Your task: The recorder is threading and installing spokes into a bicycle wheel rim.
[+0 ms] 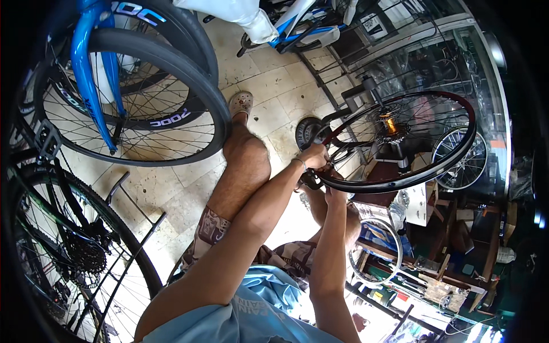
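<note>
In front of me a bicycle wheel with a dark rim (409, 183) and no tyre is mounted in a metal stand (404, 164). Its hub (390, 124) is gold, beside a sprocket cassette (394, 138). My left hand (315, 156) is at the rim's near left edge, fingers closed together around something small that I cannot make out. Just below it, my right hand (336, 196) reaches up to the same stretch of rim. The rim and the left hand hide most of its fingers. A black part of the stand (311, 179) shows next to both hands.
At left stand a blue fork (86, 68) with a black-tyred wheel (213, 123) and another bicycle's rear wheel (146, 263). A bare silver rim (400, 251) leans by a cluttered tool bench (452, 280). A spoked wheel (483, 163) rests near the glass display case (457, 63).
</note>
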Available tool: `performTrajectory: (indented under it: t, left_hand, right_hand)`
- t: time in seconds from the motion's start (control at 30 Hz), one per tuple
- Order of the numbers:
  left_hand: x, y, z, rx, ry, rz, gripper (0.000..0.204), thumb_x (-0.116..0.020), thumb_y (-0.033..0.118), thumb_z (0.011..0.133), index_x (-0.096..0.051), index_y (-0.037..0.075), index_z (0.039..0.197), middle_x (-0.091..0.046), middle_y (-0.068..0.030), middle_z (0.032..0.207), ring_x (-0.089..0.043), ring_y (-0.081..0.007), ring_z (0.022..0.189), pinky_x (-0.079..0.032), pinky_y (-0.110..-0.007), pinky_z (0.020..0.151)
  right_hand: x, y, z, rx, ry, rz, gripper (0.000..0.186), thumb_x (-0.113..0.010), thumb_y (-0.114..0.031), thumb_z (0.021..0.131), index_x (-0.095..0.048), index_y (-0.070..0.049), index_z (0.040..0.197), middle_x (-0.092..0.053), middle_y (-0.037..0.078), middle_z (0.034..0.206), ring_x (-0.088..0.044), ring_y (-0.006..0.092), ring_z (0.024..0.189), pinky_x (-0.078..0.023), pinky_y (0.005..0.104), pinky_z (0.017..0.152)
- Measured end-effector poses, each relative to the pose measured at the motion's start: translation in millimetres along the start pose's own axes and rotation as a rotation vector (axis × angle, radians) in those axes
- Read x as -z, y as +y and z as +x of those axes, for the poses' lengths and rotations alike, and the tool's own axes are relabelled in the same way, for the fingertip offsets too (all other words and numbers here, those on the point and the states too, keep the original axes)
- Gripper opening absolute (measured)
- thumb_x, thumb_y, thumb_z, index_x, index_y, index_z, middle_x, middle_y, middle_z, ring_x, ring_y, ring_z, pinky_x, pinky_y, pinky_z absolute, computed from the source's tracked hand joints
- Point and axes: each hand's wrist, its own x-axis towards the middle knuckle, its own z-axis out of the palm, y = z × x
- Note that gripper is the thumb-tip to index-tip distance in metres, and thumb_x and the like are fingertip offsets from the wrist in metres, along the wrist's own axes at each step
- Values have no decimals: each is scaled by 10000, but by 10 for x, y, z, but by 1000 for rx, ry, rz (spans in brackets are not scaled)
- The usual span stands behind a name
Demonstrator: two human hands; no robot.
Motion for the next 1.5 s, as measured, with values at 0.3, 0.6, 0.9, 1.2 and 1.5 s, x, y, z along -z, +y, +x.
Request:
performTrajectory:
  t: [0.3,0.6,0.9,1.2,1.5]
  left_hand:
    - [-34,310,-107,-132,4,384,166,-615,78,637,-615,-15,775,-620,-126,698,-552,-240,584,-462,-328,587]
    - [-47,-23,20,-231,162,167,172,-632,48,611,-466,58,657,-448,-15,568,-385,-136,480,-333,-259,449]
    - [-146,70,-149,-262,99,101,75,-581,49,657,-511,64,684,-495,6,575,-405,-90,503,-332,-215,490]
    - [-75,-11,-100,-187,-38,-181,241,-528,23,726,-594,17,958,-561,-1,678,-437,-64,533,-344,-182,472]
    - [46,304,-64,57,-373,-323,259,-524,12,752,-569,3,1008,-563,-16,685,-463,-57,527,-330,-150,423]
  right_hand:
    - [-427,-367,-627,-144,3,195,85,-490,-30,824,-523,-9,899,-552,81,665,-548,147,564,-449,275,445]
    - [-291,94,-192,64,247,181,101,-589,-84,765,-628,-9,820,-611,72,680,-539,152,540,-429,259,490]
    - [-340,526,-3,158,382,-309,165,-625,-193,759,-668,-48,824,-625,100,664,-547,232,534,-434,331,515]
    - [-343,335,-70,139,353,-165,214,-622,-183,742,-626,5,844,-606,103,690,-506,189,533,-415,295,491]
    - [-211,319,62,38,235,81,222,-607,-171,726,-622,26,826,-592,110,682,-496,160,526,-414,280,480]
